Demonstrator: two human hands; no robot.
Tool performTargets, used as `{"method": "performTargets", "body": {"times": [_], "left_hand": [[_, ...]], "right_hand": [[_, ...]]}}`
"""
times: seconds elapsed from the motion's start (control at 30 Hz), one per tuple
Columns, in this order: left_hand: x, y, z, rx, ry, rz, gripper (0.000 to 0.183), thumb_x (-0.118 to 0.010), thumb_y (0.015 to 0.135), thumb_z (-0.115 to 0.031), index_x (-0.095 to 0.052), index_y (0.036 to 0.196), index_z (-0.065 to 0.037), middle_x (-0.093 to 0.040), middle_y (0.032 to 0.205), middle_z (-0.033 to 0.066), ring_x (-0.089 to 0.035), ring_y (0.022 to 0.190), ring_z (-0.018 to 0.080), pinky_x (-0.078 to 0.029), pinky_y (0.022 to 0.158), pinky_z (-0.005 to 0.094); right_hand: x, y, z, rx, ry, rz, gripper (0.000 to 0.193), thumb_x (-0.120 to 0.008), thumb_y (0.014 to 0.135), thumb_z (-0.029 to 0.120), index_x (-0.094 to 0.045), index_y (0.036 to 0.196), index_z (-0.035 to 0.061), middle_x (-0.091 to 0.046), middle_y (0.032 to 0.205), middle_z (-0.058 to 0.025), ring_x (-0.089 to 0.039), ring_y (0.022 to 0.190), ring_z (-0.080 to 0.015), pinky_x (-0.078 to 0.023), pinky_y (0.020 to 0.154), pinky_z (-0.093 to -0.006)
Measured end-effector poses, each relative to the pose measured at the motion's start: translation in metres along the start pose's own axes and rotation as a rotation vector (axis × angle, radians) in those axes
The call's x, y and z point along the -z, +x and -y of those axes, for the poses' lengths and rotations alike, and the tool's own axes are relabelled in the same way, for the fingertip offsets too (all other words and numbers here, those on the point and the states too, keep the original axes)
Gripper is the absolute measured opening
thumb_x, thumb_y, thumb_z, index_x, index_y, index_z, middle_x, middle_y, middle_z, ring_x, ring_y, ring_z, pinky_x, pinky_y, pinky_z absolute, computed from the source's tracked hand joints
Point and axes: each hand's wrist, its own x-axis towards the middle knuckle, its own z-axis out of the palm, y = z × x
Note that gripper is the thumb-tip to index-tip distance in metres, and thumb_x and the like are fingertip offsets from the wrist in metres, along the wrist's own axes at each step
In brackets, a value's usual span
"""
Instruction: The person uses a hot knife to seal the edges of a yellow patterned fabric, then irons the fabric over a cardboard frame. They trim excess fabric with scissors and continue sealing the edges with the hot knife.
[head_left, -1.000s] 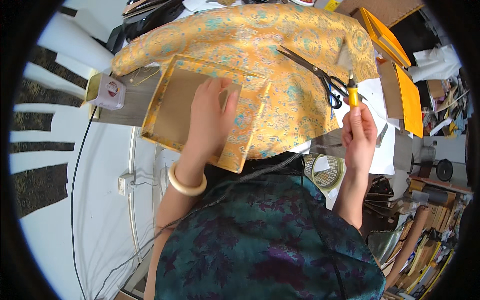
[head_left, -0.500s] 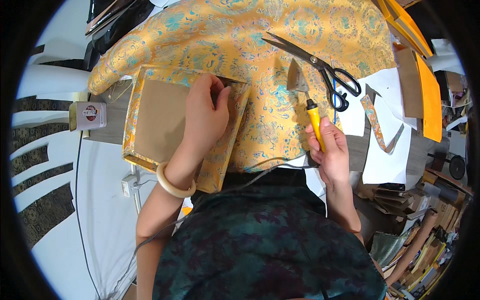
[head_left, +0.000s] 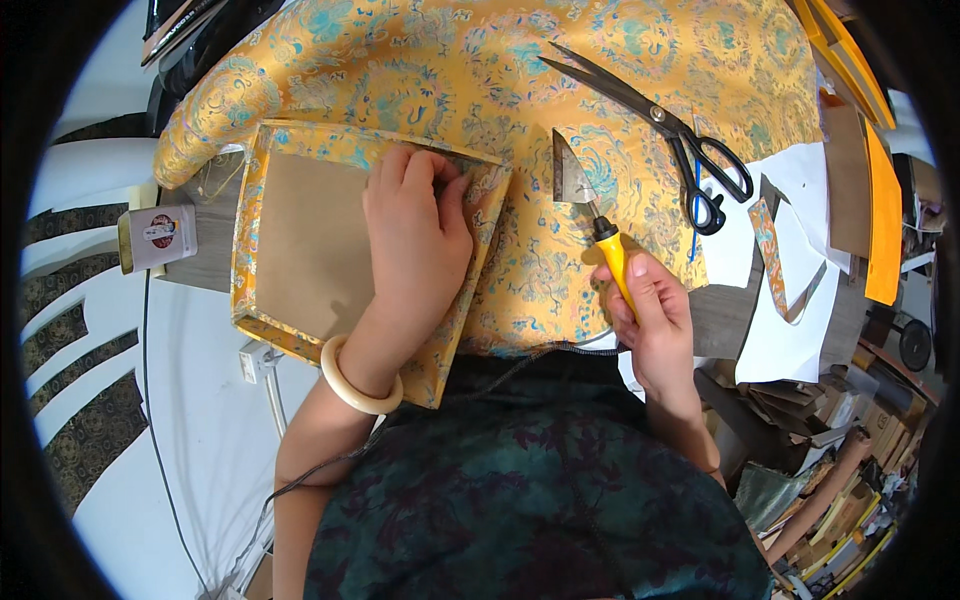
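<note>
Right grip (head_left: pixel 657 318) is closed around the yellow-handled blade tool (head_left: pixel 617 260); the left grip (head_left: pixel 415 225) has fingers curled toward the thumb at the far right corner of the shallow box (head_left: pixel 246 230), and whether it pinches anything there cannot be told. A second ago the tool was farther right, by the scissors' handles, and the left fingers were more spread. Now the metal blade (head_left: pixel 570 178) hangs over the patterned fabric (head_left: pixel 480 80), just beside the box yet apart from it. That seems to gather both hands around one corner, with the tool close to the work. The box lies at the near edge of the bench (head_left: pixel 212 240), its brown floor (head_left: pixel 310 230) showing. Farther out, black scissors (head_left: pixel 657 114) rest on the fabric; rightmost, a narrow patterned strip (head_left: pixel 767 245) lies on white paper (head_left: pixel 785 345).
</note>
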Motion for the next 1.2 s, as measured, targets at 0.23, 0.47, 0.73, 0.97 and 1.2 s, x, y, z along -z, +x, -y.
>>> {"method": "performTargets", "body": {"times": [0.23,0.47,0.73,0.97,1.2], "left_hand": [[0.007,-0.002,-0.003,0.264,-0.633,-0.014,0.033,-0.07,0.095,-0.007,-0.045,0.116,-0.003,-0.06,0.092,0.0056,-0.054,0.08,0.0082,-0.044,0.07,0.0245],[0.011,0.007,-0.01,0.402,-0.635,0.075,0.024,-0.08,0.087,-0.011,-0.063,0.097,0.003,-0.07,0.078,0.0047,-0.061,0.071,0.0073,-0.048,0.064,0.0244],[0.005,0.006,-0.013,0.527,-0.818,0.061,0.021,-0.08,0.086,-0.009,-0.063,0.084,0.002,-0.068,0.072,0.0044,-0.057,0.066,0.0056,-0.046,0.059,0.025],[0.006,0.008,0.0,0.515,-0.761,0.158,0.023,-0.077,0.086,-0.01,-0.058,0.078,0.0,-0.066,0.069,0.004,-0.056,0.065,0.0047,-0.044,0.058,0.0243],[0.008,0.011,-0.005,0.549,-0.879,0.14,0.019,-0.077,0.086,-0.013,-0.065,0.083,0.002,-0.068,0.07,0.004,-0.06,0.063,0.006,-0.047,0.057,0.0262]], "right_hand": [[-0.001,-0.002,0.0,0.011,-0.045,-0.005,0.04,-0.045,0.111,0.032,-0.065,0.116,-0.0022,-0.039,0.061,0.0063,-0.028,0.052,-0.0019,-0.022,0.049,-0.0207],[-0.01,-0.006,-0.005,-0.039,-0.066,-0.013,0.048,-0.044,0.11,0.035,-0.059,0.128,-0.0065,-0.043,0.063,0.0051,-0.027,0.051,-0.0013,-0.02,0.047,-0.0201],[-0.025,-0.008,-0.009,-0.031,-0.121,-0.06,0.045,-0.047,0.11,0.033,-0.06,0.126,-0.0058,-0.044,0.065,0.0049,-0.029,0.051,-0.0012,-0.022,0.047,-0.0194],[-0.027,-0.008,-0.012,0.27,-0.523,-0.18,0.031,-0.062,0.102,0.014,-0.066,0.124,-0.0073,-0.061,0.081,0.0001,-0.047,0.068,-0.0023,-0.036,0.06,-0.018],[-0.031,-0.005,0.016,0.321,-0.495,-0.275,0.028,-0.064,0.101,0.008,-0.064,0.126,-0.0048,-0.07,0.096,-0.0042,-0.057,0.077,-0.0042,-0.044,0.067,-0.0188]]}}
